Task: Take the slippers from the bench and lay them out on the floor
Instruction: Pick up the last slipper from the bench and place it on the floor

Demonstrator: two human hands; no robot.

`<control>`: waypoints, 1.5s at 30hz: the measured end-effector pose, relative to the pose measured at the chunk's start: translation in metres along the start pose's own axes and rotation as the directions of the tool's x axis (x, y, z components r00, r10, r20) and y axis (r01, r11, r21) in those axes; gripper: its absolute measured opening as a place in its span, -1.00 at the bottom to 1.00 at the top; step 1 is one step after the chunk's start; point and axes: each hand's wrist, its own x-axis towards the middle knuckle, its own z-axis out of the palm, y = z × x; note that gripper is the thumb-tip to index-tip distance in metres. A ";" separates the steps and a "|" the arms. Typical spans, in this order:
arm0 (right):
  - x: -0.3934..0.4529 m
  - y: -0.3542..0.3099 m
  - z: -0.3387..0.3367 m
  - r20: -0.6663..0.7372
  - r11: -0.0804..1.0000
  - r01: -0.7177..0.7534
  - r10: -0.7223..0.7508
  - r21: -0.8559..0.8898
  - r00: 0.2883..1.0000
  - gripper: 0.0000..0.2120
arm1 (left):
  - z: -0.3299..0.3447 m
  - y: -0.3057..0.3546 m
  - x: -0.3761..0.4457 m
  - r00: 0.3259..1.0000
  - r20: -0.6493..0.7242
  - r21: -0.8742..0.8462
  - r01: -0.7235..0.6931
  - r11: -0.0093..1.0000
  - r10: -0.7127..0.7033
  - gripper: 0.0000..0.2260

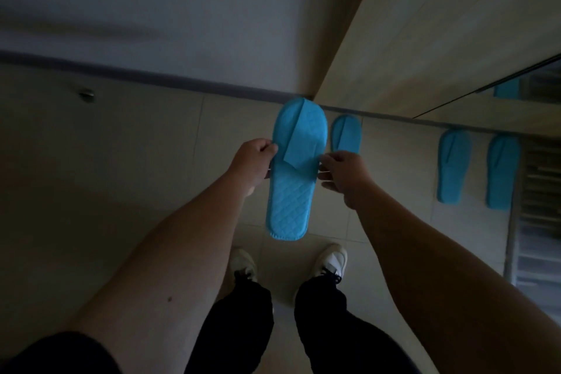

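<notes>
I hold a flat blue quilted slipper (pixel 291 191) in mid-air above the tiled floor, toe pointing away from me. My left hand (pixel 253 165) pinches its left edge by the folded strap, and my right hand (pixel 344 174) pinches the right edge. Another blue slipper (pixel 346 132) lies on the floor just beyond my right hand, partly hidden by it. A pair of blue slippers (pixel 478 171) lies side by side on the floor further right. The bench is not visible.
My two white shoes (pixel 288 264) stand on the beige tiles (pixel 121 161) below the held slipper. A pale wooden cabinet (pixel 425 39) rises at the right, a white wall with a dark skirting (pixel 151 76) ahead. A metal doorstop (pixel 87 95) sits at far left.
</notes>
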 end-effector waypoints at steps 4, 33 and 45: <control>0.087 0.043 0.016 -0.048 1.000 0.019 -0.018 0.016 0.999 -0.90 | 0.020 -0.050 0.082 1.000 -0.004 0.037 -0.016 0.999 0.017 -0.83; 0.360 0.114 0.069 -0.215 0.941 0.072 -0.149 -0.329 0.965 -0.81 | 0.064 -0.153 0.342 0.927 -0.237 0.611 -0.091 0.786 0.292 -0.76; 0.363 0.109 0.073 -0.243 0.917 0.023 -0.129 -0.397 0.962 -0.82 | 0.063 -0.149 0.346 0.921 -0.209 0.683 -0.104 0.723 0.329 -0.78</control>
